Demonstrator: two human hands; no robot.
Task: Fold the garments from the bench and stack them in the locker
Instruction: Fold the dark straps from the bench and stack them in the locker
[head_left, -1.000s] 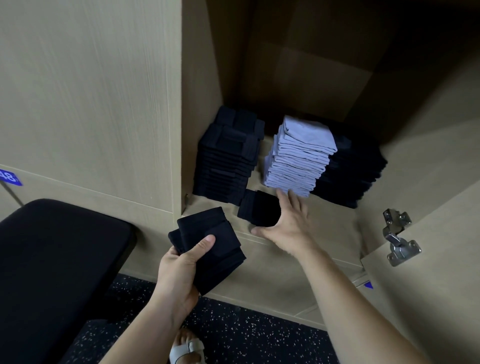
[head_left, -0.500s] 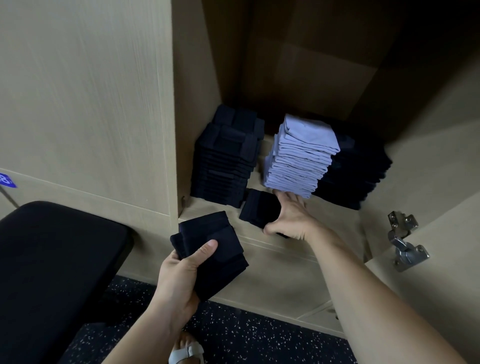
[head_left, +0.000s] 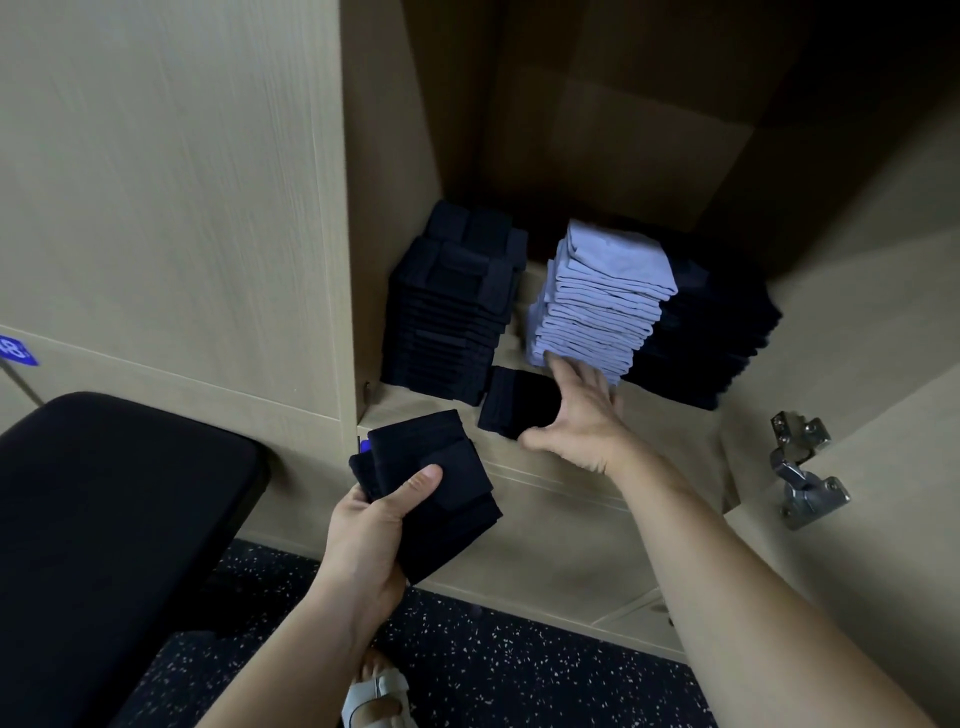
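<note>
My left hand (head_left: 374, 525) grips a small pile of folded dark garments (head_left: 441, 499), thumb on top, just in front of the locker's lower edge. One folded dark garment (head_left: 517, 402) lies on the locker floor (head_left: 660, 421) in front of the stacks. My right hand (head_left: 576, 415) rests against its right side with fingers straight and spread; the fingertips reach the foot of the light-blue stack (head_left: 597, 301). A tall dark stack (head_left: 447, 312) stands on the left, another dark stack (head_left: 722, 332) on the right.
The black padded bench (head_left: 104, 519) is at lower left, close to the locker front. The open locker door with a metal hinge (head_left: 805, 467) stands at the right. My sandalled foot (head_left: 374, 696) is on the speckled floor below.
My right hand's fingers, curled over the single dark garment half a second ago, are now stretched out flat beside it. The left hand and its pile have stayed put.
</note>
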